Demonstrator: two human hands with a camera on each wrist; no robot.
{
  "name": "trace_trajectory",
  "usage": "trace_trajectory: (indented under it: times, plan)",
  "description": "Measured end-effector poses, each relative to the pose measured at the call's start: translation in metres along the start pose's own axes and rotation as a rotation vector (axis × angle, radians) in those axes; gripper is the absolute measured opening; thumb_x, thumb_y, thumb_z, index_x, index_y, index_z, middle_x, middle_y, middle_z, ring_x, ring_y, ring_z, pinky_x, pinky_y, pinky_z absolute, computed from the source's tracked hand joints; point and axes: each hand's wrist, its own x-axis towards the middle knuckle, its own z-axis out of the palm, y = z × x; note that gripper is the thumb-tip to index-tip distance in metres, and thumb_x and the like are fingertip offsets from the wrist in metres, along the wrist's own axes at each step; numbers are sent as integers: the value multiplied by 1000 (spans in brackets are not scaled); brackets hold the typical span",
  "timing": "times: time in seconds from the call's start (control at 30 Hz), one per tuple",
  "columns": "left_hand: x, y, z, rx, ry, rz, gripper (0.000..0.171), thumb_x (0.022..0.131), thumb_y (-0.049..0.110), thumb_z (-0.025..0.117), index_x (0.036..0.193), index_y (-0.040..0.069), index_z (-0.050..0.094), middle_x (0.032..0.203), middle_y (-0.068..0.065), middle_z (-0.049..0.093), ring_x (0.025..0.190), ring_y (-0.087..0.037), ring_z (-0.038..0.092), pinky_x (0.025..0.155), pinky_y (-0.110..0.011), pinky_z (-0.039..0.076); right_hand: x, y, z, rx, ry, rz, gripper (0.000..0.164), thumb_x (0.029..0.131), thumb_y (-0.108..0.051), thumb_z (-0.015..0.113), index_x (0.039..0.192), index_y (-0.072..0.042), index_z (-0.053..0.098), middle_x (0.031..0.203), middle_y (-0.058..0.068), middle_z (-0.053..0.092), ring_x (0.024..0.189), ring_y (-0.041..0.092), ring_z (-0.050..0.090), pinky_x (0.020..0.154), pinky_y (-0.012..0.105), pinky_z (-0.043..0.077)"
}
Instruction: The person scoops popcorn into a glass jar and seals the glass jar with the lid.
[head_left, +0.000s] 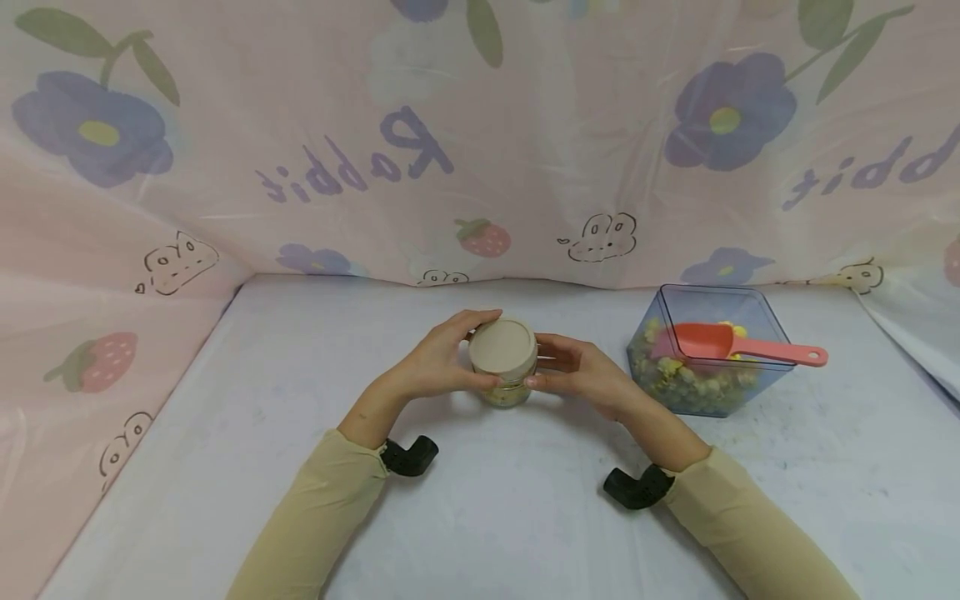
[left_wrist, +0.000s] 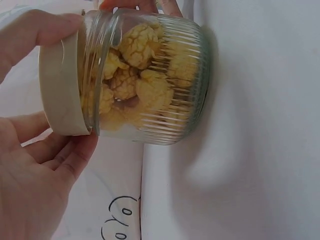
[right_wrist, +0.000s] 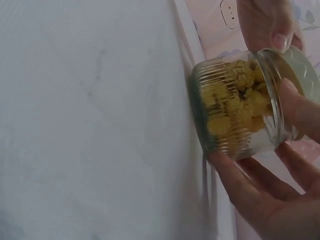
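Note:
A ribbed glass jar [head_left: 505, 397] with yellow popcorn [left_wrist: 150, 85] inside stands upright on the white tabletop. Its beige lid [head_left: 502, 348] sits over the mouth; whether it is screwed tight I cannot tell. My left hand [head_left: 441, 360] grips the lid from the left, thumb on the near side and fingers on the far side. From the right, my right hand [head_left: 581, 372] holds the jar, its thumb near the neck and fingers around the glass, as the right wrist view shows.
Right of the jar stands a bluish clear plastic bin [head_left: 767, 390] partly filled with popcorn. A red scoop [head_left: 705, 340] lies in it, its handle sticking out over the right rim. A printed pink curtain [head_left: 525, 167] borders the white table [head_left: 510, 517] at the back and left.

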Motion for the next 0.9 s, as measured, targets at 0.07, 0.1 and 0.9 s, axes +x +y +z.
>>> trace_trajectory:
  times: [0.07,0.1,0.9]
  plan:
    - [0,1,0,-6,-4,-11,82,72,15,83,140,-1,42,135,-14,51,113,-28,51,101,-49,42,0,1,0,-6,0,-6,73,85,-11,72,147,1,33,147,22,40,134,39,40,105,48,41]
    - [0,1,0,-9,-4,-13,81,72,15,83,140,-1,42,135,-14,51,113,-28,50,101,-50,41,0,1,0,-6,0,-10,73,85,-11,72,146,1,33,147,23,40,134,40,40,105,49,41]
    - [3,-1,1,53,-63,-8,81,72,14,83,141,1,42,138,-13,49,122,-26,48,107,-48,37,0,0,0,-12,10,-2,69,85,-7,71,144,0,38,143,22,45,132,38,44,103,47,43]
